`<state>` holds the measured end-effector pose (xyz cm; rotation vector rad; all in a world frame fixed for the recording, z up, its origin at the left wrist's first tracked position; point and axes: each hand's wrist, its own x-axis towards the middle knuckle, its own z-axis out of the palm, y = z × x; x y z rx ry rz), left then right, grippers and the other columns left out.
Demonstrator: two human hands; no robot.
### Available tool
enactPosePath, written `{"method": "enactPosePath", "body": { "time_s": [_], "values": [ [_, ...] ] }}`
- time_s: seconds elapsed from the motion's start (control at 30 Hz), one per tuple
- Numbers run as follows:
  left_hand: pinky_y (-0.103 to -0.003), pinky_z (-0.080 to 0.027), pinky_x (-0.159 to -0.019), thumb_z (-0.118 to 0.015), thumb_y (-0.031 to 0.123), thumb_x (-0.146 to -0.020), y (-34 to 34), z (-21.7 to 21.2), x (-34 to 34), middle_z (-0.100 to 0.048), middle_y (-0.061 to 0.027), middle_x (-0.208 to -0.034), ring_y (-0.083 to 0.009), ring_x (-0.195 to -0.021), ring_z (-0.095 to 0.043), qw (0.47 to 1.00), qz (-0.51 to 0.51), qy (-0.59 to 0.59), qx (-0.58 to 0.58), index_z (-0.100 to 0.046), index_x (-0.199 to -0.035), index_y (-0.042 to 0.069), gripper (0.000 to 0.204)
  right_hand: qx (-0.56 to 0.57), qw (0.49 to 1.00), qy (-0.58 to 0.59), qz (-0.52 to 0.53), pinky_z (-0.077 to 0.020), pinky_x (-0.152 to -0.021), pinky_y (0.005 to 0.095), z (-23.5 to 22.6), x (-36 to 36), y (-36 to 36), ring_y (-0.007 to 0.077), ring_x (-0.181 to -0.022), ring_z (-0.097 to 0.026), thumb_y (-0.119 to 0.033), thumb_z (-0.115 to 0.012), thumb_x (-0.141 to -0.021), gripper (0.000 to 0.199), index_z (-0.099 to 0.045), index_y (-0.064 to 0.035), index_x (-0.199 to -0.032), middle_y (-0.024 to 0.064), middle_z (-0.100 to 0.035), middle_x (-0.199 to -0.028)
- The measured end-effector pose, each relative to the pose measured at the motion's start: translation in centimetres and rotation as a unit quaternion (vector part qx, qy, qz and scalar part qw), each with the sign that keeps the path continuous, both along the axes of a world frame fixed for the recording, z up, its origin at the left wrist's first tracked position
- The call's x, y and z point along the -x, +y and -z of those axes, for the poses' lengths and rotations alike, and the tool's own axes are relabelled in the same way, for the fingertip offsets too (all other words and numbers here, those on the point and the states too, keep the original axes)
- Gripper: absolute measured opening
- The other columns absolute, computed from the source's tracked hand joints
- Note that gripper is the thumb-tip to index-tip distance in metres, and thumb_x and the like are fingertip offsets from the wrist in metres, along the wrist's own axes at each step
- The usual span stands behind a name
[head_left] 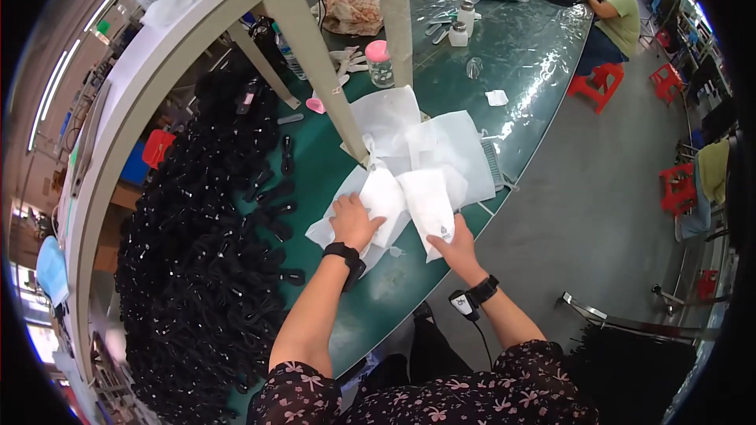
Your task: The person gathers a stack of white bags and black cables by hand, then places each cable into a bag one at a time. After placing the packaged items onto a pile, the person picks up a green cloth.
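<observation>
My left hand point(353, 220) lies with its fingers and thumb spread on the near left side of a white packet point(381, 195). Beside it, a second white packet point(426, 198) with a small dark print is pinched at its lower right corner by my right hand point(458, 250), thumb on top and the other fingers mostly hidden. Under and behind both packets spread translucent white plastic bags point(453, 142). Each of my wrists wears a black band.
A large heap of black cord-like bundles point(197, 244) covers the table's left. A shelf post point(307, 47) rises behind the packets. Farther back stand a pink-lidded jar point(380, 64) and white bottles point(458, 33). At the far right a person point(620, 16) sits working near red stools point(598, 86).
</observation>
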<state>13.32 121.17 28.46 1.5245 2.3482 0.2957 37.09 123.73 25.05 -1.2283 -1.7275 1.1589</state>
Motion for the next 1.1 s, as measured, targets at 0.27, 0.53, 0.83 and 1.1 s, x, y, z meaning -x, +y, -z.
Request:
{"method": "enactPosePath", "body": {
  "time_s": [0.27, 0.53, 0.83, 1.1],
  "values": [
    [-0.053, -0.047, -0.093, -0.088, 0.037, -0.064, 2.2, -0.9, -0.5, -0.049, -0.0216, -0.122, -0.041, -0.115, -0.05, 0.99, -0.057, 0.014, 0.131, -0.049, -0.122, -0.002, 0.08, 0.037, 0.99, -0.13, -0.038, -0.0495, -0.074, 0.0368, -0.8, 0.2, 0.6, 0.0267, -0.086, -0.064, -0.017, -0.08, -0.076, 0.043, -0.051, -0.0009, -0.103, 0.0148, -0.063, -0.093],
    [-0.053, -0.046, -0.093, -0.09, 0.035, -0.059, 0.5, -0.7, -1.0, -0.048, -0.0204, -0.124, -0.0406, -0.119, -0.047, 0.997, -0.018, 0.067, 0.022, -0.049, -0.123, -0.001, 0.085, 0.05, 0.999, 0.005, 0.016, -0.0485, -0.071, 0.0462, 0.7, 0.2, 1.4, 0.0426, -0.085, -0.062, -0.023, -0.08, -0.074, 0.047, -0.047, -0.0007, -0.098, 0.0223, -0.061, -0.089],
    [-0.053, -0.047, -0.092, -0.091, 0.033, -0.057, 1.4, -0.5, 0.0, -0.05, -0.0222, -0.124, -0.04, -0.117, -0.05, 0.993, -0.061, 0.033, 0.1, -0.05, -0.12, 0.0, 0.083, 0.005, 0.992, -0.125, -0.007, -0.0486, -0.072, 0.0455, 0.0, 0.7, 1.1, 0.0415, -0.086, -0.062, -0.024, -0.081, -0.073, 0.048, -0.047, -0.0017, -0.098, 0.0212, -0.061, -0.089],
    [-0.047, -0.05, -0.09, -0.091, 0.033, -0.056, 1.5, 0.5, 0.4, -0.054, -0.0253, -0.119, -0.0409, -0.11, -0.056, 0.994, -0.048, -0.021, 0.099, -0.05, -0.12, 0.0, 0.083, -0.005, 0.993, -0.121, -0.001, -0.0482, -0.07, 0.0465, -0.1, 0.8, 1.1, 0.0431, -0.084, -0.061, -0.025, -0.081, -0.073, 0.049, -0.046, -0.0019, -0.097, 0.0212, -0.061, -0.087]
  ]
}}
